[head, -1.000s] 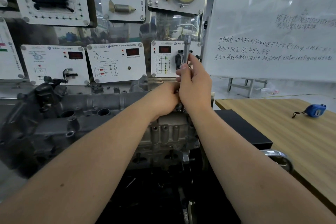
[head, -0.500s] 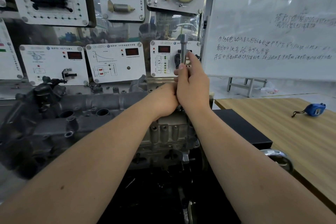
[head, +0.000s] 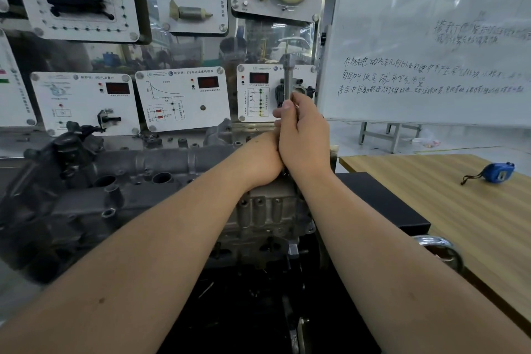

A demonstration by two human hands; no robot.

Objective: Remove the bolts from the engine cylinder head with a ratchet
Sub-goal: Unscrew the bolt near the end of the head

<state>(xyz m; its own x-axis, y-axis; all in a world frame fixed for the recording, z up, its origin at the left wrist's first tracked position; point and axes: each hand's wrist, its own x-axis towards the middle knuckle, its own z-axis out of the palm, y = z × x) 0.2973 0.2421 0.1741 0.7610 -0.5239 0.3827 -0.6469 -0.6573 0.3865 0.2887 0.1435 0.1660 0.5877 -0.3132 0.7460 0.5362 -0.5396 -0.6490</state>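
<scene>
Right hand point(head: 301, 129) grips the upright ratchet point(head: 288, 77) over the right end of the cylinder head point(head: 161, 164), left hand point(head: 263, 161) tucked beside it, grasp unclear; keep the tool square on the hidden bolt.

An automotive training workshop: wall-mounted sensor demonstration panels point(head: 182, 98), a handwritten whiteboard point(head: 431, 37), an engine point(head: 115, 181).

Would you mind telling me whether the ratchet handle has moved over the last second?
Yes. The ratchet handle has swung left: its top was nearer the whiteboard edge and now stands over the panel, gripped by the right hand.
</scene>
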